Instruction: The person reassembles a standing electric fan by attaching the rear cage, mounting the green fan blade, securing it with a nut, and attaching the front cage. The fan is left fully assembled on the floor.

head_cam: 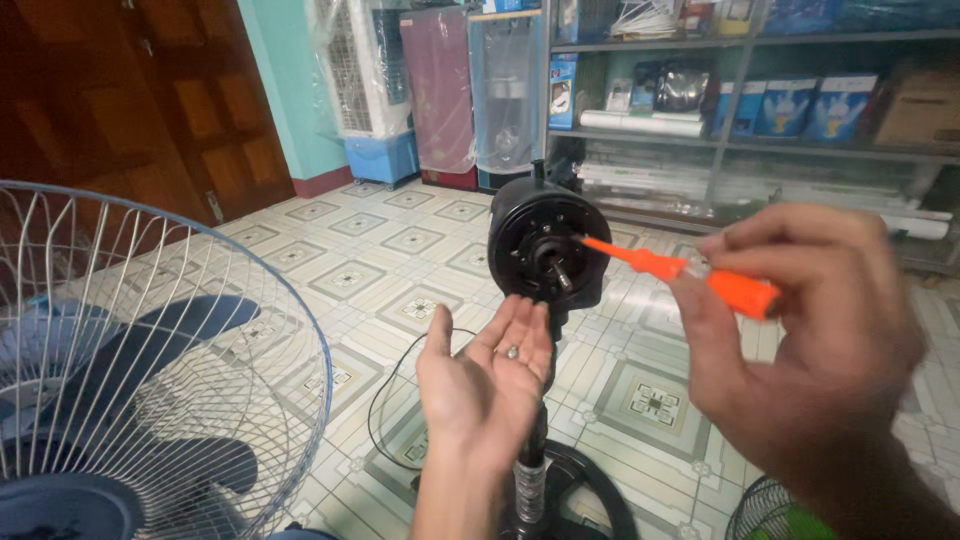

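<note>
A tiled floor (pixel 380 250) with square patterned tiles carries everything. Near its front edge stands the round black base (pixel 590 490) of a pedestal fan, with a thin black cord (pixel 385 395) looping just left of it. At the far edge stand an air cooler (pixel 375 110) and a metal shelf rack (pixel 740 150).

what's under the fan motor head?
The open left hand, palm up, with a small screw on it, sits below the motor head. It covers part of the stand pole.

Two bare forearms, no sleeves
</note>
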